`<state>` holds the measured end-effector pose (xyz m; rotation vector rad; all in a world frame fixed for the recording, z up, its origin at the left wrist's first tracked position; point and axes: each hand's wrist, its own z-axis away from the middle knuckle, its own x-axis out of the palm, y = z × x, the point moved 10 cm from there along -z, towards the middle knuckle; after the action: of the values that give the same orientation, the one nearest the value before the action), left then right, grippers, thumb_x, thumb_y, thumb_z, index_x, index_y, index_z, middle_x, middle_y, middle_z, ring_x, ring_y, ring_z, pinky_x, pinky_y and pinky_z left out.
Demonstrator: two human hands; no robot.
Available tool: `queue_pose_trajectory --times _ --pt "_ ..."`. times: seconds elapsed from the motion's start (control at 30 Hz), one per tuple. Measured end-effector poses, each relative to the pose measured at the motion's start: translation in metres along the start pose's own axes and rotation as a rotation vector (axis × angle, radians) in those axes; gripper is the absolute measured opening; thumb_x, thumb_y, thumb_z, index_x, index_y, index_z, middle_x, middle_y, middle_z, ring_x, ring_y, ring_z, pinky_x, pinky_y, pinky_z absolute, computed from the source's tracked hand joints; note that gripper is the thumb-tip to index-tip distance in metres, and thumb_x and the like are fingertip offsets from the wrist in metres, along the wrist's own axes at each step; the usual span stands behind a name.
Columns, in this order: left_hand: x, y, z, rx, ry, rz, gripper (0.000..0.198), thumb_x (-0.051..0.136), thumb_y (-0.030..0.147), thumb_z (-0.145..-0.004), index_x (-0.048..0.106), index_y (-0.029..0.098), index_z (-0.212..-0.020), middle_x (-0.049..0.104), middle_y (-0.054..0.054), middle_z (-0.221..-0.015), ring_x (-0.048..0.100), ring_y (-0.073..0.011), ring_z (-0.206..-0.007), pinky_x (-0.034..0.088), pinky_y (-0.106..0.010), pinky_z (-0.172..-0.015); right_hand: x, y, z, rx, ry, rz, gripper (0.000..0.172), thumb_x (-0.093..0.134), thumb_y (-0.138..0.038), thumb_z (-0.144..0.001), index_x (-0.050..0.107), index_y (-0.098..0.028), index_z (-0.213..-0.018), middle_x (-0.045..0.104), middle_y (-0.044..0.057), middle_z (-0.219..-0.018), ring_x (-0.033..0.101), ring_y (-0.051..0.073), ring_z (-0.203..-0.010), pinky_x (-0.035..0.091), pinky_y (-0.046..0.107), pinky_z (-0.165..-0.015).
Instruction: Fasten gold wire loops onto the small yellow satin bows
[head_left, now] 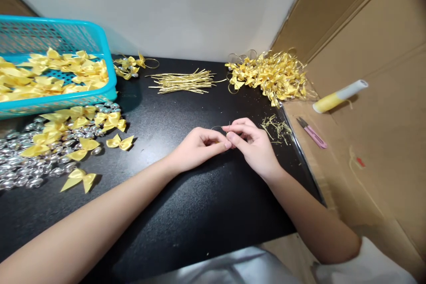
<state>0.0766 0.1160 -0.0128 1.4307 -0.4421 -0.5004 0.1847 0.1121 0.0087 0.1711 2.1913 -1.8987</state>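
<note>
- A thin wire (216, 127) arcs out from where both hands' fingertips meet, above the black table (199, 213), nearer its right edge than its left; the rest of the piece is mostly hidden by the fingers.
- The right hand (256, 146) pinches it, thumb tip pressed towards the index finger, the other fingers loosely curled.
- The left hand (196, 148) is also closed on it, thumb stretched along and the fingers bent behind; its exact contact cannot be told.
- Wire clippings (278, 128) lie just beside the right hand, along the table's right edge; beyond that edge, pink snips (313, 134) rest on cardboard (376, 155).
- Dark tabletop stretches from the wrists to the near edge, and from the knuckles to a bundle of gold ties (184, 82) near the far edge.
- A heap of yellow bows with wire loops (273, 75) fills the far right corner.
- Towards the left edge, silver beads (20, 164) and loose satin bows (78, 177) spread before a turquoise basket (111, 66).
</note>
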Motion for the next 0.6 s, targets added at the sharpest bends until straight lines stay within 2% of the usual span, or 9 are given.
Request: queue_pose_trajectory --times 0.1,0.17,0.27,0.33,0.43,0.6 --pt "-0.008 0.001 0.001 0.007 0.059 0.070 0.021 0.067 0.032 -0.080 0.073 0.013 -0.076 0.059 0.002 -0.057 0.041 -0.0063 -0.050 0.034 -0.021 -0.052 -0.003 -0.002 -0.001 -0.016 0.016 0.021 0.015 0.063 -0.029 -0.086 0.074 -0.023 -0.094 0.062 0.004 -0.098 0.060 0.016 -0.089 0.048 0.033 -0.077" --pt "-0.012 0.002 0.001 0.012 0.086 0.094 0.020 0.068 0.032 -0.080 0.074 0.013 -0.077 0.053 0.004 -0.050 0.038 -0.0060 -0.046 0.032 -0.020 -0.049 -0.005 -0.011 -0.001 -0.080 0.020 0.107 0.012 0.063 -0.025 -0.086 0.073 -0.023 -0.093 0.062 0.003 -0.097 0.060 0.017 -0.091 0.048 0.034 -0.081" --pt "-0.014 0.003 0.003 0.026 0.095 0.122 0.019 0.069 0.031 -0.078 0.073 0.014 -0.073 0.049 0.005 -0.047 0.046 -0.0083 -0.051 0.036 -0.020 -0.051 0.003 -0.023 0.000 -0.187 -0.068 0.266 0.014 0.066 -0.017 -0.083 0.072 -0.024 -0.093 0.063 0.003 -0.095 0.058 0.018 -0.095 0.046 0.037 -0.089" --pt "-0.013 0.002 0.003 0.025 0.092 0.127 0.017 0.069 0.030 -0.078 0.073 0.014 -0.071 0.050 0.004 -0.048 0.051 -0.0103 -0.056 0.038 -0.020 -0.053 0.007 -0.026 0.001 -0.221 -0.114 0.326 0.014 0.067 -0.015 -0.083 0.071 -0.023 -0.092 0.063 0.002 -0.094 0.057 0.018 -0.094 0.046 0.036 -0.088" --pt "-0.014 0.000 0.003 0.024 0.096 0.100 0.018 0.068 0.030 -0.079 0.074 0.014 -0.073 0.057 0.002 -0.053 0.046 -0.0080 -0.051 0.035 -0.020 -0.051 0.006 -0.027 0.000 -0.234 -0.082 0.348 0.007 0.067 -0.015 -0.084 0.069 -0.021 -0.083 0.063 0.002 -0.089 0.057 0.017 -0.090 0.046 0.034 -0.085" --pt "-0.019 0.000 0.004 -0.001 0.167 0.053 0.022 0.063 0.029 -0.080 0.076 0.014 -0.072 0.059 0.002 -0.051 0.041 -0.0069 -0.048 0.032 -0.021 -0.051 0.001 -0.023 0.000 -0.210 0.005 0.280 0.010 0.064 -0.016 -0.086 0.065 -0.020 -0.077 0.063 0.000 -0.080 0.058 0.014 -0.080 0.046 0.031 -0.077"
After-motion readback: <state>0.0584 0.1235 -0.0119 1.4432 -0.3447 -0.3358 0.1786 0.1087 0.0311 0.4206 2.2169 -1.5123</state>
